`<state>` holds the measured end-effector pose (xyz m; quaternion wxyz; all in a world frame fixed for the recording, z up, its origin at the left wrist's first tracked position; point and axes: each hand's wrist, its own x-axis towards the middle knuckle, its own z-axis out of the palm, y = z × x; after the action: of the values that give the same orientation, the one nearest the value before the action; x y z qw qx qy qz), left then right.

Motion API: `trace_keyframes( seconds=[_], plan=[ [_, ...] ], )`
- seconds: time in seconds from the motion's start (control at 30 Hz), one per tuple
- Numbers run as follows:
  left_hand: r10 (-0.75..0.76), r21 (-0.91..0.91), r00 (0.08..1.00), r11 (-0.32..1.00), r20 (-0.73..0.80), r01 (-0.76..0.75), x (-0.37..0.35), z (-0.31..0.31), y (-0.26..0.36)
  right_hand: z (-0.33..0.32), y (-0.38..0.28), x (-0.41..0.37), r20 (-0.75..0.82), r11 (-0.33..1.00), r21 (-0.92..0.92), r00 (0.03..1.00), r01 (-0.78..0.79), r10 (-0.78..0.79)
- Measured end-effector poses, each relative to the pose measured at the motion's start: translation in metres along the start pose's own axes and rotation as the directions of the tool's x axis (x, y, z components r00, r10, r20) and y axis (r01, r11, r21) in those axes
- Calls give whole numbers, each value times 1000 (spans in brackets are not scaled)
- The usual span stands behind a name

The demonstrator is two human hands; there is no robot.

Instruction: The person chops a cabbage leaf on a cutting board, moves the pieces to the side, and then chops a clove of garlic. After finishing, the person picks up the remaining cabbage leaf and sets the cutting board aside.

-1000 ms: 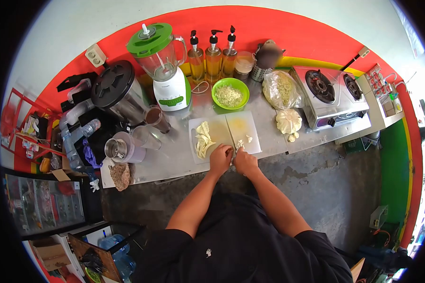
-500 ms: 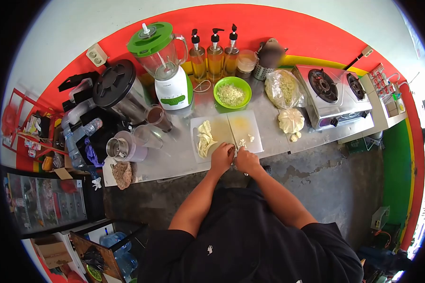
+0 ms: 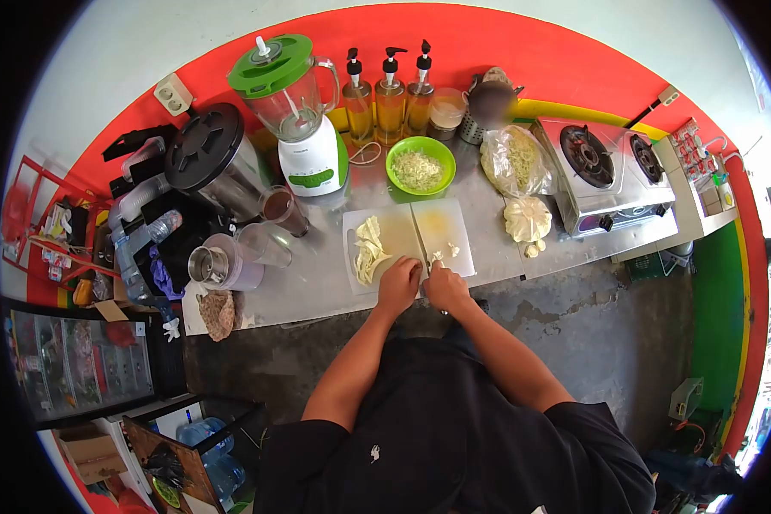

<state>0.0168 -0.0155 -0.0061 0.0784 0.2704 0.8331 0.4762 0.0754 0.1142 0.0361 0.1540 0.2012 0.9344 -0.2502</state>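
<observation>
Both my hands are close together at the near edge of the white cutting board. My left hand is closed, fingers curled down on the board; what it pinches is hidden under the fingers. My right hand is wrapped round a knife, of which little more than the handle end shows below the fist. Pale leafy strips, like cabbage, lie on the board left of my left hand. Small whitish chopped pieces lie just beyond my right hand. A green bowl behind the board holds pale shreds.
A blender, pump bottles and a large lidded steel container stand at the back. To the right are a clear bag of shreds, a pale bag and a gas stove. Plastic cups stand left.
The view has shifted slightly. My hands stay at the board's near edge, with the left fingers a little more tucked over. The strips and chopped pieces look much the same.
</observation>
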Motion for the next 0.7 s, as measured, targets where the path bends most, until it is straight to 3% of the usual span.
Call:
trace_keyframes(
  seconds=[0.07,0.3,0.37,0.57,0.7],
  plan=[
    [56,-71,993,995,-99,-63,0,1,-5,-5,-2,-8,2,1000,9,1000,14,-14],
    [53,-98,984,993,-167,-70,2,4,-16,19,-1,-25,29,999,-5,999,32,-32],
    [-36,-110,998,993,-48,30,1,-1,-14,14,5,-22,26,1000,-12,1000,5,-5],
    [6,-162,999,987,-40,-12,0,-10,-10,2,25,0,-87,993,-108,996,-38,28],
    [59,-38,988,997,-141,-65,1,-32,0,-7,19,-6,-105,997,-62,994,-38,31]
  ],
)
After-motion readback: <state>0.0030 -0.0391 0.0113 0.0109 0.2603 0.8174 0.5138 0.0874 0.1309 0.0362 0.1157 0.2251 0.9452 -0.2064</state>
